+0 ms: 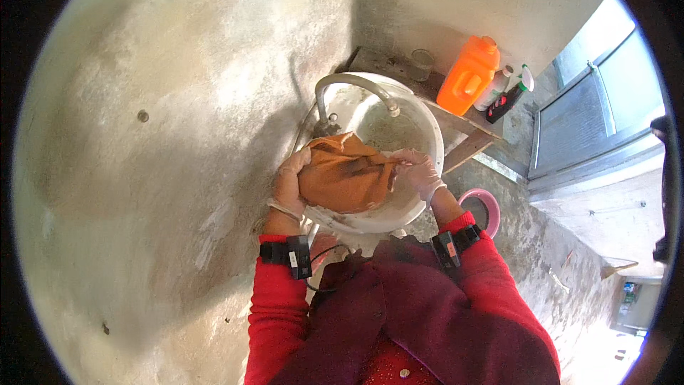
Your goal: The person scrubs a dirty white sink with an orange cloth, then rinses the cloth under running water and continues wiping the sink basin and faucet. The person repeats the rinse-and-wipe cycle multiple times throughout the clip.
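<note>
An orange-brown cloth (347,176) is spread and partly bunched between my two hands over the near side of a white wash basin (439,141). My left hand (292,179), in a thin clear glove, grips the cloth's left edge. Gloved the same way, my right hand (419,171) pinches a gathered corner on the right. Behind the cloth a curved metal faucet (355,79) arches over the bowl, its spout pointing down. No stream of water can be made out. The cloth hides the near part of the bowl.
On a wooden stand (475,141) beside the basin are an orange plastic jug (469,76), a whitish bottle (494,88), a black spray bottle (507,100) and a clear glass jar (421,63). A pink tub (494,214) sits on the floor at right. The wall is close on the left.
</note>
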Available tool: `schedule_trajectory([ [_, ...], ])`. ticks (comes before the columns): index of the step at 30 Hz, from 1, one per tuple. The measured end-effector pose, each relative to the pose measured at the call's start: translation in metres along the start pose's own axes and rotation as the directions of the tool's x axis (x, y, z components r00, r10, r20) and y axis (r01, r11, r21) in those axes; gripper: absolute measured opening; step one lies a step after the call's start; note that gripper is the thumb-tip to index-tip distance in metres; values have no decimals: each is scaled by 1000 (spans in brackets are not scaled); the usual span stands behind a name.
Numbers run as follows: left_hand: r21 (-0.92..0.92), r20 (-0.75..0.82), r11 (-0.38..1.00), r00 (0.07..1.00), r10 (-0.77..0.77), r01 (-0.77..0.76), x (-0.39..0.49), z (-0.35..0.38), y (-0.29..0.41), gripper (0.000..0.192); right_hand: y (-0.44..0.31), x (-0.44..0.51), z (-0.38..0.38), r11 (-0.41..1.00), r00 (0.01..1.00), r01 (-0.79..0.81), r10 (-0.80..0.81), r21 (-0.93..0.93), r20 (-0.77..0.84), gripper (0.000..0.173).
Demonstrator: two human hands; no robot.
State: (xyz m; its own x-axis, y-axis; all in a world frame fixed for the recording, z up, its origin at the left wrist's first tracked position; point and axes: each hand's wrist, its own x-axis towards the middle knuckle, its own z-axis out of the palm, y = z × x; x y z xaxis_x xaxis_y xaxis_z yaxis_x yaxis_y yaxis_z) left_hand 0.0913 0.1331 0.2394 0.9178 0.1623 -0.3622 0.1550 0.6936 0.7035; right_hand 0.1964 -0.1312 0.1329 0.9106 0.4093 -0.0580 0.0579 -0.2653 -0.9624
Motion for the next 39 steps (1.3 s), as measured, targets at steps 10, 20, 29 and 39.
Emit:
schedule_trajectory([
  [10,691,254,689,966,48,-216,2,22,-59,33,17,-13,53,997,925,-76,77,-17,373,26],
  [20,779,455,515,887,-75,-356,-12,21,-70,27,36,-13,72,550,947,-254,-26,796,320,49],
  [29,743,389,669,829,-402,-24,-10,10,-76,35,-54,0,33,606,978,-187,43,773,203,45],
  [39,909,416,-118,852,319,-399,28,-111,-101,30,13,65,4,904,998,53,-54,424,-11,29],
])
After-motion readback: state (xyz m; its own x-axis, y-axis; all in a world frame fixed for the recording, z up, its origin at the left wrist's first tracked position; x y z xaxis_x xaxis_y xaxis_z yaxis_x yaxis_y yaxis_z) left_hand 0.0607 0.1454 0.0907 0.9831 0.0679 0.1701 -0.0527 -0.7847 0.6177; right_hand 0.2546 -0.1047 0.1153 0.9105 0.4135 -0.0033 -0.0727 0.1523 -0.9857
